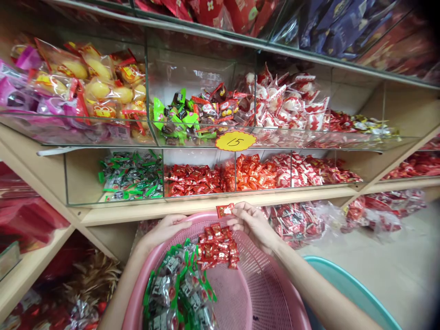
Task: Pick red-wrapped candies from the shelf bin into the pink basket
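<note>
Between the thumb and fingers of my right hand [252,227] is a small red-wrapped candy [224,211], held over the far rim of a pink plastic basket [275,293]. My left hand [169,231] grips the basket's far left rim, its fingers lying over the edge; the thumb is hidden. Inside the basket, a pile of red-wrapped candies [218,247] lies toward the back. Clear and green packets [182,288] fill the left side. The perforated bottom shows in the middle and on the right.
Just beyond the basket, glass-fronted shelf bins hold red candies [194,179], green packets [132,174] and orange-red candies [254,172]. A yellow price tag marked 15 [235,140] hangs above. A teal tub [347,284] and bagged candies [299,222] are at right.
</note>
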A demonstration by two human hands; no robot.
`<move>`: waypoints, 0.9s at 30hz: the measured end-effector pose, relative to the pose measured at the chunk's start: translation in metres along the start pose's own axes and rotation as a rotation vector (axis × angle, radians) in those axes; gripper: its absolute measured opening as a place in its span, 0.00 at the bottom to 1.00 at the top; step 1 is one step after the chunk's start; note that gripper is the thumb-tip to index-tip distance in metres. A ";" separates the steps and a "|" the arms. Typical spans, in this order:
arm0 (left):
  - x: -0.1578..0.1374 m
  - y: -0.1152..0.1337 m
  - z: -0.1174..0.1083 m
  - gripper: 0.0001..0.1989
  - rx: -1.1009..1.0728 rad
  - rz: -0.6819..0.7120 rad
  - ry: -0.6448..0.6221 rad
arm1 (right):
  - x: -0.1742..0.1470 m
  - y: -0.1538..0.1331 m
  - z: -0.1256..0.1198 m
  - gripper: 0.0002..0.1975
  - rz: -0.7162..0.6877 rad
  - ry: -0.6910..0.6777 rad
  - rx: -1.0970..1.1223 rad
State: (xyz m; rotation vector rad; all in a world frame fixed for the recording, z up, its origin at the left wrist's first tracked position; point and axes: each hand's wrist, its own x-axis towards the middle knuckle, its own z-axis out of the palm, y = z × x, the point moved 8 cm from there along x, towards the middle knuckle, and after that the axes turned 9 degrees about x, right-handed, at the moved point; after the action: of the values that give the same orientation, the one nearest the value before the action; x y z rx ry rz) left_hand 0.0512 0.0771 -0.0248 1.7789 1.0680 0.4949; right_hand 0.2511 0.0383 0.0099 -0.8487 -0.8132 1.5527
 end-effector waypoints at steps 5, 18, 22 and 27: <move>-0.001 -0.001 0.001 0.19 -0.006 0.002 -0.020 | -0.003 0.006 -0.003 0.11 0.000 0.012 0.029; -0.004 0.001 0.000 0.21 0.016 -0.060 -0.001 | -0.013 0.031 -0.007 0.16 0.045 0.072 0.360; -0.003 -0.001 0.001 0.20 0.016 -0.049 -0.011 | -0.015 0.032 -0.012 0.11 0.032 0.104 0.407; 0.000 0.000 0.002 0.17 -0.009 -0.013 -0.010 | -0.015 0.026 -0.009 0.09 -0.001 0.081 0.459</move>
State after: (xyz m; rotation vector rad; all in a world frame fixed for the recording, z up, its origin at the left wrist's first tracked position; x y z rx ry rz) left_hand 0.0525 0.0763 -0.0259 1.7633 1.0682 0.4819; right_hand 0.2478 0.0203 -0.0159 -0.5678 -0.3722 1.6068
